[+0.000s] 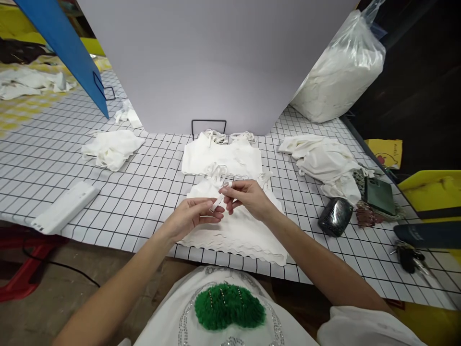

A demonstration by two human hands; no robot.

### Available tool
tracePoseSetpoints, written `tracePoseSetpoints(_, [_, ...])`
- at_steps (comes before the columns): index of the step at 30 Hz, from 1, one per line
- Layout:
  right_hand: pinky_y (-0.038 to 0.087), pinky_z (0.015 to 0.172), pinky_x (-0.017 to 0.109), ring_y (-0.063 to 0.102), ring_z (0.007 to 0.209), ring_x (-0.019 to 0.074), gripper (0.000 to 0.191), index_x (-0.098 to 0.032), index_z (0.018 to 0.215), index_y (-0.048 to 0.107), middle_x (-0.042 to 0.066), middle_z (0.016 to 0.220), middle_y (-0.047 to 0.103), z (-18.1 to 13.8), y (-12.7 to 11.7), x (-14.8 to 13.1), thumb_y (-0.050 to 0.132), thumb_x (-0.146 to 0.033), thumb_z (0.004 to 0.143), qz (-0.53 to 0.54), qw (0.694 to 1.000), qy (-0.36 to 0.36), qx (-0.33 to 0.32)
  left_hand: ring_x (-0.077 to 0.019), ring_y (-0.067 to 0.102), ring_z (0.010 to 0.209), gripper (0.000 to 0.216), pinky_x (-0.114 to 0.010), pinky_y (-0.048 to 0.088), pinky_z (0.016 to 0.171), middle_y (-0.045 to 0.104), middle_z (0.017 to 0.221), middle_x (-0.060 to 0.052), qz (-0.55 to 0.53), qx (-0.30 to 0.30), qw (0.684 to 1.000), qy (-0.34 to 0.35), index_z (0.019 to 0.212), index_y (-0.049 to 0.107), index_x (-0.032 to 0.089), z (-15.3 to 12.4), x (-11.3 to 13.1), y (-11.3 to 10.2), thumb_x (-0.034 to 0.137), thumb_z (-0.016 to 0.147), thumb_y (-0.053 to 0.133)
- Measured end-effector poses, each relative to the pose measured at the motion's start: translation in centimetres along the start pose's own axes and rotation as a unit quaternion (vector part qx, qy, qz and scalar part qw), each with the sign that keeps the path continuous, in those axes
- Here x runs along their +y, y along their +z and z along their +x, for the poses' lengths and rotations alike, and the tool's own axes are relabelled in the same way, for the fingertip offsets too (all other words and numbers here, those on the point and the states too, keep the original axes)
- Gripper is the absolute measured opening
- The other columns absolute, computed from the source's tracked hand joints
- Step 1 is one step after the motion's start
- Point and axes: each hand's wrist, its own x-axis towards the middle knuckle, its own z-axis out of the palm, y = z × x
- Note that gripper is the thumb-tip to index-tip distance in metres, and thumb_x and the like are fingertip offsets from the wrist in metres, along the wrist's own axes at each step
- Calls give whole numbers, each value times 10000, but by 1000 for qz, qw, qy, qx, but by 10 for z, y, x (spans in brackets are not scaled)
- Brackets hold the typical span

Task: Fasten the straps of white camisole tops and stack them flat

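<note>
Between my two hands is a narrow white strap (217,203). My left hand (194,216) pinches its lower end, thumb against fingers. The upper end is held by the closed thumb and forefinger of my right hand (245,198). Beneath them a white garment (230,235) with a wavy hem lies flat near the table's front edge, its thin straps bunched at the top. Behind it rests a second folded white garment (223,156), with looped straps at its far side. Whether the held strap is joined to the nearer garment I cannot tell.
A large pale board (212,62) stands at the back. White cloth lies left (113,148) and right (320,161). A white oblong device (65,207) is at the left; a black wrapped bundle (335,217), phone (380,196) and keys (410,259) are right. A stuffed clear bag (342,67) stands behind.
</note>
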Motion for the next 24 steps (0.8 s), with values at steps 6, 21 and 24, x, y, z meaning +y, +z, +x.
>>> tracePoseSetpoints(6, [564,478,295,618,511,133,387,-136,744,685,31,675,657,0,-12,5,818,-498,711,-88,996,-18,22,-155,664,631,311,-330,592,684,755,783,-92,96,81,991,51,855,770,116,-4,-3,-3,378,712,858])
tracePoseSetpoints(21, [523,714,331,640,763,170,180,-206,830,772,44,765,717,8,-6,7,712,-369,878,-296,919,-260,24,-201,614,806,192,-330,504,741,695,845,-57,358,98,896,244,857,728,189,18,15,1,377,860,690])
tracePoseSetpoints(24, [529,712,333,647,738,167,163,-195,807,764,42,779,723,9,-19,2,736,-352,837,-258,943,-204,55,-250,590,948,105,-401,443,882,698,953,-61,514,103,812,258,937,688,209,36,3,-8,273,854,690])
